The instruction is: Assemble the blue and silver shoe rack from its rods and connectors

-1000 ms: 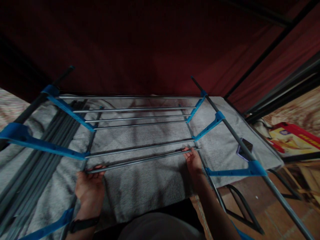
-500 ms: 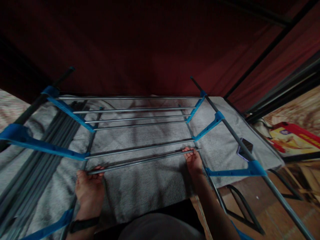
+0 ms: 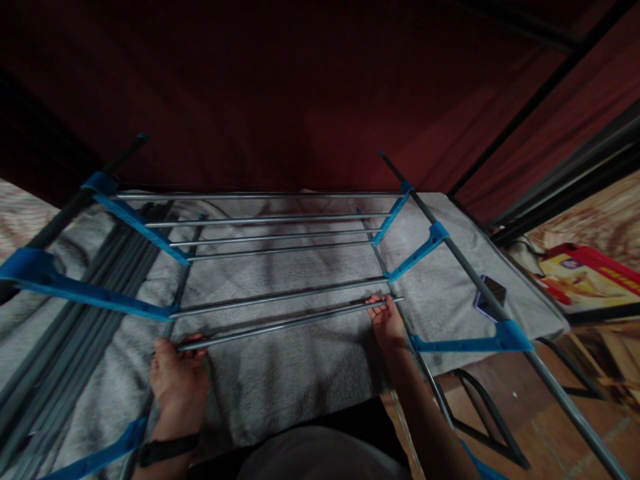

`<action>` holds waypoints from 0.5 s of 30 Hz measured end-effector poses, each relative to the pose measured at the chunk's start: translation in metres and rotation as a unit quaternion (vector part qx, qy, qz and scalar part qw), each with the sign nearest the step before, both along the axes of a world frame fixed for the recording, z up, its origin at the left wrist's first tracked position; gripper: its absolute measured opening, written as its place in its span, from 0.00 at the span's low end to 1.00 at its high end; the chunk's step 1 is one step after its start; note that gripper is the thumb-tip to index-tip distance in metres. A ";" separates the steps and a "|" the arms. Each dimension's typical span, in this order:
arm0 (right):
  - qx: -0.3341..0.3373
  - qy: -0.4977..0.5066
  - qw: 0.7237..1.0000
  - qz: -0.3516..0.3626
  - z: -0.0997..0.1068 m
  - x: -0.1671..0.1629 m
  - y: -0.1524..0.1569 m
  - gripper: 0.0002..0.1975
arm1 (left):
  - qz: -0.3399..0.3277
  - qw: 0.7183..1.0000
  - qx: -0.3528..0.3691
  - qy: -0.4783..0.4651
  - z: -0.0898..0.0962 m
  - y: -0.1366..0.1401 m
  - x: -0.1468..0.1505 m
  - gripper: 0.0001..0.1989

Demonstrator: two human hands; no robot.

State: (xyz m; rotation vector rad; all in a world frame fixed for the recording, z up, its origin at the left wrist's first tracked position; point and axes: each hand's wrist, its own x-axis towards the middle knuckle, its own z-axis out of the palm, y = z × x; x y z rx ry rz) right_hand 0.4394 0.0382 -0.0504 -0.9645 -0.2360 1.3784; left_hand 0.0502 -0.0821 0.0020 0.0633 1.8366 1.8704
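Observation:
A loose grey metal tube [image 3: 290,324] lies crosswise between my hands. My left hand [image 3: 177,373] grips its left end, fingers closed round it. Near its other end, my right hand [image 3: 386,323] holds the tube between thumb and fingers, with the tip sticking out past them. Just beyond it, a fixed tube [image 3: 280,298] spans the rack frame between a left blue bracket [image 3: 110,297] and a right blue bracket [image 3: 417,260]. Farther back, several tubes cross between the far left bracket [image 3: 137,220] and far right bracket [image 3: 393,217]. My hands hide parts of the held tube.
A bundle of grey tubes [image 3: 85,333] lies at the left on the grey blanket [image 3: 295,373]. To the right are a phone [image 3: 491,297] and a red and yellow box [image 3: 590,277]. Another blue bracket [image 3: 465,345] juts inward near my right arm. Dark red fabric [image 3: 280,100] hangs behind.
The held tube has shifted very slightly to the right, its right tip a little farther out. Both hands keep their hold in nearly the same places.

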 end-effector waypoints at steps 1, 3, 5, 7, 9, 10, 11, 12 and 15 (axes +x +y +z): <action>-0.001 0.001 1.000 -0.001 0.000 0.000 0.000 0.07 | 0.016 1.000 0.010 -0.012 0.002 0.001 0.001 0.09; 0.001 0.003 1.000 -0.003 0.000 0.000 0.000 0.07 | 0.027 0.999 0.020 -0.027 0.005 0.002 0.003 0.09; 0.003 0.005 1.000 -0.005 0.000 0.000 0.000 0.07 | 0.024 0.999 0.023 -0.023 0.005 0.003 0.003 0.09; 0.002 0.006 1.000 -0.006 0.000 0.000 0.000 0.07 | 0.021 0.999 0.024 -0.014 0.003 0.002 0.002 0.09; -0.001 0.008 1.000 -0.007 0.000 0.000 0.000 0.08 | 0.014 1.000 0.023 -0.005 0.002 0.001 0.002 0.09; -0.003 0.009 1.000 -0.008 0.001 -0.001 0.000 0.08 | 0.014 1.000 0.022 -0.001 0.001 0.001 0.001 0.10; -0.004 0.011 1.000 -0.008 0.001 -0.001 0.000 0.08 | 0.013 1.000 0.018 0.004 0.001 0.000 0.001 0.10; -0.005 0.012 1.000 -0.010 0.001 -0.001 0.000 0.08 | 0.012 1.000 0.014 0.010 0.001 0.000 0.001 0.11; -0.001 0.016 1.000 -0.012 0.002 -0.001 -0.001 0.08 | 0.002 1.000 0.007 0.029 0.002 -0.001 0.003 0.13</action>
